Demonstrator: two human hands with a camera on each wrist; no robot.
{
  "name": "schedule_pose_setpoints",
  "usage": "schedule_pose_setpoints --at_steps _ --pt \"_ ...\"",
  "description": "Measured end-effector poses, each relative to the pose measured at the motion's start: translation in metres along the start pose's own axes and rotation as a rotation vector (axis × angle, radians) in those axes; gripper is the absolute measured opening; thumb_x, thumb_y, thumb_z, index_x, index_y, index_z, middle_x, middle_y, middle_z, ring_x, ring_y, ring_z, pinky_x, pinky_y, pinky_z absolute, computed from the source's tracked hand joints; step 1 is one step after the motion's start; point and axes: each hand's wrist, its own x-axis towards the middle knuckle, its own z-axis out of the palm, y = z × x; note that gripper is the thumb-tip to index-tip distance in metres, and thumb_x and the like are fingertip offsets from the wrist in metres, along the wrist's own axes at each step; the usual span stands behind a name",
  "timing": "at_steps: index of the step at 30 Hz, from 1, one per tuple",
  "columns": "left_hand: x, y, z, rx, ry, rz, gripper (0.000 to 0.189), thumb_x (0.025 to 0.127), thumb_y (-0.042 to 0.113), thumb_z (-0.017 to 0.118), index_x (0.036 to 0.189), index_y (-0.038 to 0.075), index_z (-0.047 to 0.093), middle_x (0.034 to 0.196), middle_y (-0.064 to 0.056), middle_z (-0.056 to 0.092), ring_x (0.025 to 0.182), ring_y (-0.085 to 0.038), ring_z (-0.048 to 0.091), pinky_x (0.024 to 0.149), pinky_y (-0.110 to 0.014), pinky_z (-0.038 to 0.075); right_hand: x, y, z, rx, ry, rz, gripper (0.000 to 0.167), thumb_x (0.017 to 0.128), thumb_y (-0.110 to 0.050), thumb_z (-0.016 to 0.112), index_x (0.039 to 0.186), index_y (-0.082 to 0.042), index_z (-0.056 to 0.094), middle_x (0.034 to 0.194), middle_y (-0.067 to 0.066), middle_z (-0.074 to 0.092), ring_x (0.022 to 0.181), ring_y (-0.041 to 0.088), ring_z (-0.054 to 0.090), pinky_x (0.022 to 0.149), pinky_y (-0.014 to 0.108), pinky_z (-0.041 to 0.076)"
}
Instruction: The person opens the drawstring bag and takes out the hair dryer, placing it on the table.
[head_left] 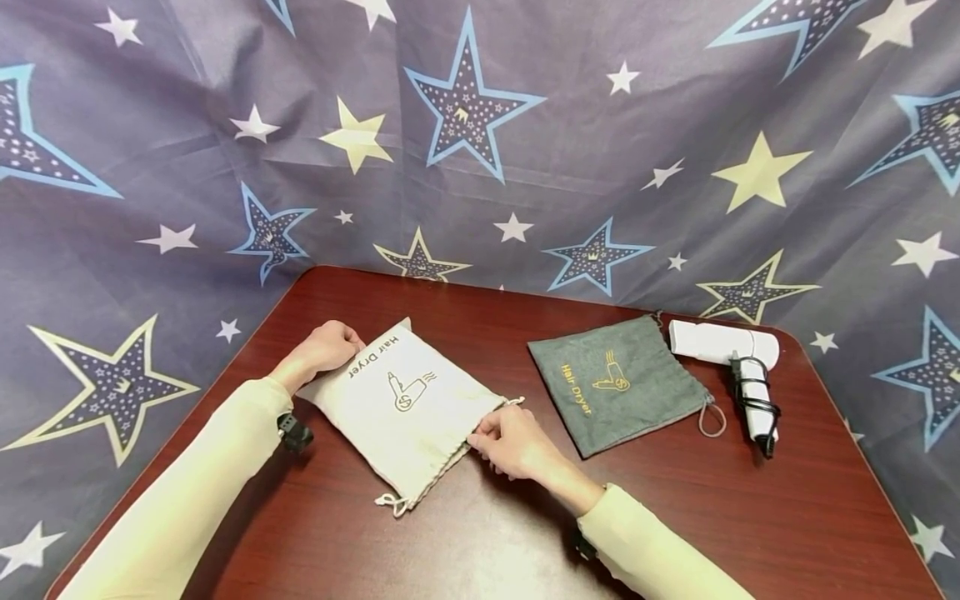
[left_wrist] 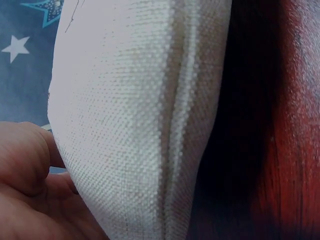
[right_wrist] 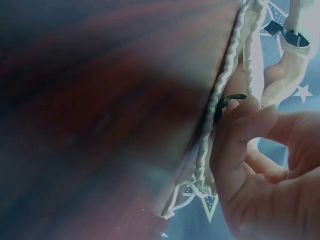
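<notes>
A cream drawstring bag [head_left: 390, 400], printed "Hair Dryer", lies bulging and tilted on the table. My left hand [head_left: 328, 346] holds its far left edge; in the left wrist view, the thumb and fingers [left_wrist: 30, 165] sit against the woven cloth [left_wrist: 125, 120]. At the bag's mouth, my right hand [head_left: 517, 442] pinches the upper rim. In the right wrist view the mouth gapes between two ruffled edges, and a black cord-like loop [right_wrist: 222, 106] shows at the right fingertips. What fills the bag is hidden.
To the right lies a flat grey drawstring bag [head_left: 622, 383], also printed "Hair Dryer". Beside it is a white hair dryer [head_left: 720, 343], its black cord [head_left: 746, 392] wound round the handle. A star-patterned curtain [head_left: 525, 200] hangs behind the brown table [head_left: 487, 533].
</notes>
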Motion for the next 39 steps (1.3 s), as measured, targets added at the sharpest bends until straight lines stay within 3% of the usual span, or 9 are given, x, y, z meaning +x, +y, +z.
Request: schedule_pose_setpoints --at_steps 8,14,21,29,39 --pt "-0.001 0.001 0.001 0.005 -0.003 -0.014 0.025 0.104 0.016 0.056 0.105 -0.001 0.075 0.119 -0.022 0.068 0.108 -0.034 0.061 0.087 -0.042 0.05 0.001 0.002 0.0 -0.047 0.031 -0.058 0.017 0.099 -0.013 0.073 0.083 -0.006 0.078 0.057 0.0 0.064 0.042 0.006 0.056 0.043 0.027 0.048" --pt "-0.001 -0.001 0.001 0.014 -0.002 -0.023 0.024 0.104 0.016 0.057 0.106 0.0 0.075 0.116 -0.021 0.068 0.104 -0.033 0.061 0.086 -0.042 0.05 -0.002 0.002 -0.003 -0.115 0.052 -0.091 0.019 0.098 -0.013 0.073 0.081 -0.009 0.078 0.055 -0.004 0.064 0.045 0.006 0.059 0.049 0.028 0.049" --pt "-0.003 -0.002 -0.001 0.006 0.004 -0.013 0.026 0.104 0.014 0.054 0.107 -0.002 0.074 0.118 -0.022 0.068 0.104 -0.032 0.06 0.086 -0.04 0.049 -0.009 0.003 -0.006 -0.077 0.024 -0.037 0.017 0.099 -0.014 0.072 0.084 -0.009 0.078 0.058 0.001 0.066 0.045 0.01 0.06 0.045 0.028 0.049" --pt "-0.007 0.002 -0.001 -0.035 -0.007 0.004 0.026 0.106 0.022 0.058 0.096 0.002 0.071 0.115 -0.018 0.067 0.104 -0.031 0.058 0.085 -0.036 0.045 -0.008 0.002 -0.006 -0.03 -0.017 -0.002 0.022 0.099 -0.018 0.073 0.081 -0.007 0.073 0.06 0.006 0.067 0.048 0.025 0.066 0.04 0.029 0.048" --pt "-0.007 0.002 0.003 -0.052 0.024 0.034 0.02 0.102 0.015 0.063 0.104 -0.001 0.076 0.119 -0.022 0.069 0.114 -0.036 0.06 0.094 -0.045 0.047 -0.006 0.001 -0.005 -0.029 -0.006 0.021 0.021 0.099 -0.017 0.074 0.08 -0.007 0.073 0.06 0.006 0.067 0.049 0.023 0.065 0.041 0.03 0.049"
